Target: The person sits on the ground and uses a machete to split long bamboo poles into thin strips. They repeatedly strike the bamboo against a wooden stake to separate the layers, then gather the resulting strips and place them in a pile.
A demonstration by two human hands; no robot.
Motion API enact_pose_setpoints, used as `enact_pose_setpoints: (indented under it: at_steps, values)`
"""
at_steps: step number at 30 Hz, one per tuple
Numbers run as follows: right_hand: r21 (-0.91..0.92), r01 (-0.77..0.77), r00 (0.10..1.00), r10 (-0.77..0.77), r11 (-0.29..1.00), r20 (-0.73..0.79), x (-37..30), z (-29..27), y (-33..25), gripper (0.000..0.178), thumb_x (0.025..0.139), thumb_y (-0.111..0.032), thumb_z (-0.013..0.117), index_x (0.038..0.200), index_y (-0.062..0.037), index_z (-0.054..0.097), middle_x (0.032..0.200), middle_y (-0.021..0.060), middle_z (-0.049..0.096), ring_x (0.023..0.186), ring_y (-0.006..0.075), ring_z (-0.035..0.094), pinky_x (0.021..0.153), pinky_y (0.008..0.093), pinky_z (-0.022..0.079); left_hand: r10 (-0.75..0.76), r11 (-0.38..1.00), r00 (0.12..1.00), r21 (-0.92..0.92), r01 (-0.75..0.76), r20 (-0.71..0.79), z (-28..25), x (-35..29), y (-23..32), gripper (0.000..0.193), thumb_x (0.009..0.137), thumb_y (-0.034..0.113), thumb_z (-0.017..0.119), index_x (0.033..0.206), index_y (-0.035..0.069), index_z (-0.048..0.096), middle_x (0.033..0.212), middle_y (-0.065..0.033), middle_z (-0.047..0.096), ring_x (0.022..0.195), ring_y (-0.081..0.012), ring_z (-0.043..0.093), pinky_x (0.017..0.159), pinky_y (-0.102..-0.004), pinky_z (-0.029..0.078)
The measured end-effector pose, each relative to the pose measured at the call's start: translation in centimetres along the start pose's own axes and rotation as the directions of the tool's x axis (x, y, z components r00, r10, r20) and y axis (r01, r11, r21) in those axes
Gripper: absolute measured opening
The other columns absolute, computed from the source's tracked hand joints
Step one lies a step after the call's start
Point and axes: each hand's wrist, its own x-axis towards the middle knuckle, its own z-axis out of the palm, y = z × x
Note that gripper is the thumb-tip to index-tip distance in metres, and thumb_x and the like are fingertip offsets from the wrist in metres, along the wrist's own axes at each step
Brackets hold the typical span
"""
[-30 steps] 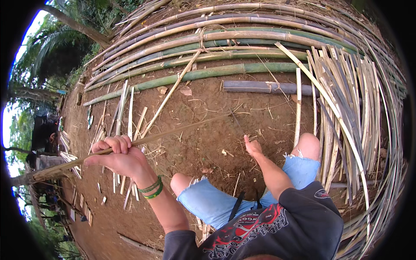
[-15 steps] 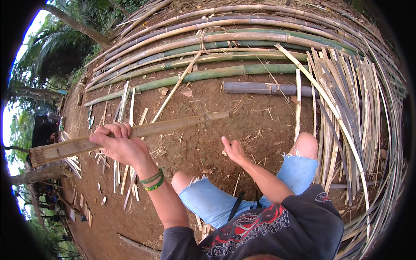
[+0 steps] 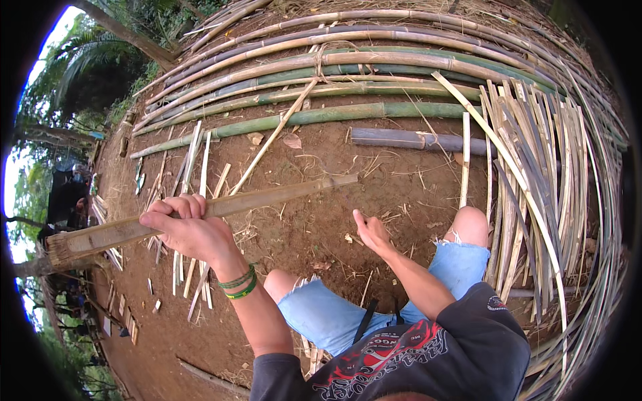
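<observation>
My left hand grips a long split bamboo piece near its thick end. The fingers wrap over the top edge and the thumb presses from the near side. The piece slants across in front of me, its narrower tip pointing right. My right hand is just beyond and below that tip, apart from it. Its fingers are curled with the thumb stretched along the top; what they hold, if anything, cannot be made out. Two green bands circle my left wrist.
Beyond my knees, several long bamboo poles lie across the dirt, with a short dark bamboo length before them. A big heap of split strips lies on the right. More pale strips lie on the left. Trees stand behind.
My right hand has shifted slightly right. My left hand keeps its grip on the bamboo piece, which has barely moved. The whole view has turned a little.
</observation>
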Motion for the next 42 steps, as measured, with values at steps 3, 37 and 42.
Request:
enact_pose_setpoints:
  at_steps: [3, 37, 42]
  values:
    - [-0.038, 0.083, 0.995, -0.084, 0.996, -0.044, 0.0, 0.2, 1.3, 0.087, 0.094, -0.07, 0.037, 0.063, 0.005, 0.066, 0.063, 0.0188, 0.065, 0.069, 0.0357, 0.067, 0.074, 0.0471, 0.051, 0.007, 1.0, 1.0, -0.004, -0.007, -0.014, 0.1, 0.2, 0.1, 0.049, 0.104, 0.053, 0.038, 0.076, 0.014, 0.032, 0.057, 0.0036, 0.027, 0.049, -0.0079, 0.025, 0.045, -0.0239, 0.023]
    - [0.038, -0.097, 0.994, 0.095, 0.995, 0.053, -3.0, -0.6, -0.8, 0.083, 0.094, -0.069, 0.039, 0.076, 0.0052, 0.071, 0.075, 0.0265, 0.069, 0.078, 0.0404, 0.069, 0.075, 0.0497, 0.05, -0.067, 0.953, 0.996, -0.301, 0.044, -0.067, -0.5, 1.1, -1.3, 0.063, 0.102, 0.064, 0.022, 0.09, 0.009, 0.051, 0.063, 0.0022, 0.036, 0.054, -0.0077, 0.031, 0.049, -0.0215, 0.026]
    - [0.162, 0.327, 0.945, -0.325, 0.931, -0.043, -5.7, 0.1, -4.1, 0.082, 0.096, -0.067, 0.04, 0.059, 0.0032, 0.061, 0.054, 0.0152, 0.06, 0.057, 0.0316, 0.062, 0.059, 0.046, 0.046, -0.073, 0.963, 0.994, -0.266, 0.05, -0.076, 1.2, 0.5, -1.1, 0.061, 0.101, 0.066, 0.026, 0.089, 0.011, 0.05, 0.064, 0.0026, 0.036, 0.055, -0.0069, 0.031, 0.051, -0.0208, 0.026]
